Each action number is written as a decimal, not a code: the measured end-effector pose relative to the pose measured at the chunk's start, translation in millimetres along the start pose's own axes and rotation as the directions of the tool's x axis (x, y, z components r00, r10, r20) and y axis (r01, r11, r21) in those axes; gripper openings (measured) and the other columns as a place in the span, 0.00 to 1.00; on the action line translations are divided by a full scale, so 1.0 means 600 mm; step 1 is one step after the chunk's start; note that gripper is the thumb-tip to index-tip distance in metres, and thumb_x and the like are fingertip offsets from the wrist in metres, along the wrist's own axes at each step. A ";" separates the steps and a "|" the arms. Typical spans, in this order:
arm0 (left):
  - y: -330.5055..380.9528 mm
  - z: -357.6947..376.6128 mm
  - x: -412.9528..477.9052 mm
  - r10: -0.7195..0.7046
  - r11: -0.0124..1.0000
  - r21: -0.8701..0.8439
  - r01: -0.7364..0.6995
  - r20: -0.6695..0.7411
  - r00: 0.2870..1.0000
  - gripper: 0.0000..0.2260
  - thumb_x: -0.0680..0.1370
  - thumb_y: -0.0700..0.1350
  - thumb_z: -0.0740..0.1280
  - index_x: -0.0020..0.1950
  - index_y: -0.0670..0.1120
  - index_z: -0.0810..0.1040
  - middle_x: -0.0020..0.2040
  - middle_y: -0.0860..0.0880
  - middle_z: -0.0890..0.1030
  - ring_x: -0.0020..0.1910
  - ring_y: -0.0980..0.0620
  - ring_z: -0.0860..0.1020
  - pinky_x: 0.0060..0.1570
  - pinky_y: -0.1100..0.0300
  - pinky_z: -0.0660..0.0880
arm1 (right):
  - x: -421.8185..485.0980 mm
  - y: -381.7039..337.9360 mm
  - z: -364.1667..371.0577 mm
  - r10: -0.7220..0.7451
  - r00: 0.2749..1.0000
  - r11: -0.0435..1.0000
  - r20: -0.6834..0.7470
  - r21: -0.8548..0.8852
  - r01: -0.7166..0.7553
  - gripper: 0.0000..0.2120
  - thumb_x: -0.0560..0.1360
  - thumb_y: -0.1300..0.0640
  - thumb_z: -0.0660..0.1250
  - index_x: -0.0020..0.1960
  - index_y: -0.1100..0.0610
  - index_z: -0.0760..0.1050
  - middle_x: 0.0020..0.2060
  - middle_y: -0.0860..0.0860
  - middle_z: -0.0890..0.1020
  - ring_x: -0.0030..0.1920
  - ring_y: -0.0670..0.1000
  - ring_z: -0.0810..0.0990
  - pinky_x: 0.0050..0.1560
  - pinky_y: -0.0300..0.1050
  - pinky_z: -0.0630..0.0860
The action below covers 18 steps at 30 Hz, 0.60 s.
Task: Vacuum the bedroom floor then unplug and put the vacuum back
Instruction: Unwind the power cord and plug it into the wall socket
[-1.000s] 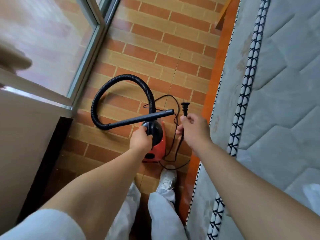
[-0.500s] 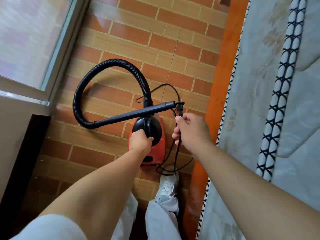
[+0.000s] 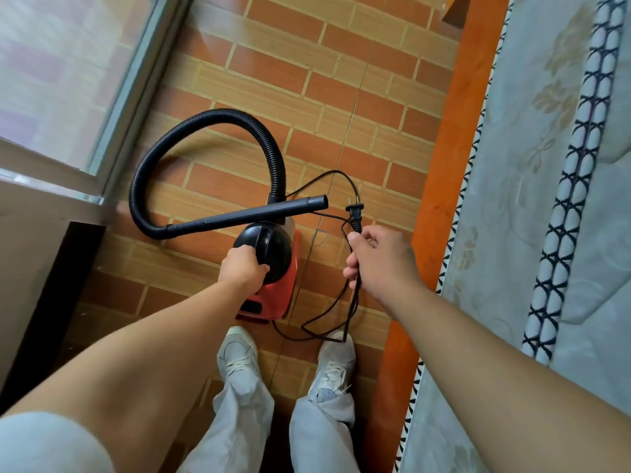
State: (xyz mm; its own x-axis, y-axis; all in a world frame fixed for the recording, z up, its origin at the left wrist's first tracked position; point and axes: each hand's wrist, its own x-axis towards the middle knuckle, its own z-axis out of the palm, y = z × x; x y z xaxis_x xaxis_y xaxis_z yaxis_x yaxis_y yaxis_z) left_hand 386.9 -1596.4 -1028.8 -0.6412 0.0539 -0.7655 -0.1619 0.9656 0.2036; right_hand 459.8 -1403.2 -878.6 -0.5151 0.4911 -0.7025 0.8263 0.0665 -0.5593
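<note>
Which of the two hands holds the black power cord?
The right hand: it grips the thin black power cord just below the two-pin plug. The left hand instead grips the top of the red-and-black canister vacuum.

Soft daylight, sharp, wide-angle edge warp

Grey quilted mattress (image 3: pixel 560 206) on orange bed frame (image 3: pixel 438 165), right; glass window (image 3: pixel 58 80), left.

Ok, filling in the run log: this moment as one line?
left hand: grips vacuum handle | right hand: holds cord | plug: unplugged
</note>
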 end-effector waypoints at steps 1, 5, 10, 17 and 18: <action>-0.006 -0.009 -0.001 -0.014 1.000 0.004 0.014 0.009 1.000 0.10 0.79 0.48 0.72 0.51 0.42 0.78 0.47 0.43 0.80 0.45 0.43 0.81 0.47 0.50 0.81 | -0.005 -0.003 0.001 0.007 1.000 1.000 0.000 0.001 -0.007 0.09 0.84 0.54 0.63 0.48 0.56 0.77 0.36 0.55 0.81 0.32 0.51 0.81 0.39 0.59 0.83; -0.016 -0.047 -0.048 -0.014 0.996 -0.082 0.019 0.070 0.997 0.14 0.78 0.52 0.72 0.52 0.42 0.77 0.43 0.45 0.82 0.40 0.47 0.81 0.41 0.52 0.81 | -0.051 -0.036 -0.002 0.000 0.999 1.000 0.037 0.015 -0.001 0.09 0.84 0.54 0.63 0.50 0.58 0.78 0.35 0.56 0.81 0.32 0.52 0.81 0.39 0.60 0.83; 0.009 -0.159 -0.219 0.177 0.911 -0.376 -0.170 -0.015 0.984 0.22 0.81 0.51 0.66 0.74 0.45 0.73 0.69 0.47 0.78 0.67 0.47 0.76 0.67 0.51 0.74 | -0.166 -0.156 -0.057 -0.136 0.991 0.987 0.012 -0.089 0.136 0.07 0.83 0.52 0.64 0.52 0.52 0.79 0.35 0.54 0.81 0.31 0.50 0.81 0.38 0.54 0.84; 0.128 -0.396 -0.522 0.398 0.578 -0.716 -0.391 -0.170 0.901 0.15 0.83 0.49 0.65 0.70 0.48 0.78 0.63 0.53 0.82 0.62 0.59 0.79 0.54 0.70 0.72 | -0.374 -0.352 -0.200 -0.363 0.931 0.931 -0.050 -0.061 0.360 0.06 0.83 0.53 0.64 0.51 0.53 0.78 0.36 0.55 0.82 0.32 0.52 0.83 0.42 0.61 0.84; 0.150 -0.429 -0.560 0.431 0.532 -0.726 -0.435 -0.211 0.877 0.16 0.83 0.49 0.65 0.70 0.48 0.78 0.63 0.53 0.82 0.62 0.59 0.79 0.56 0.68 0.73 | -0.405 -0.374 -0.218 -0.398 0.917 0.917 -0.025 -0.043 0.397 0.06 0.83 0.53 0.64 0.49 0.51 0.78 0.35 0.55 0.81 0.32 0.53 0.83 0.42 0.62 0.84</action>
State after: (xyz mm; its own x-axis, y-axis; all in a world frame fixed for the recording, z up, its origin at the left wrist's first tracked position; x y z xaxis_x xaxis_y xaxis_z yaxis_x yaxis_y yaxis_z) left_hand 395.0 -1593.3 -596.2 -0.7905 0.4096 -0.4553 -0.3518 0.3050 0.8850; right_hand 429.4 -1423.6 -524.9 -0.7956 0.4456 -0.4103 0.5627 0.2931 -0.7729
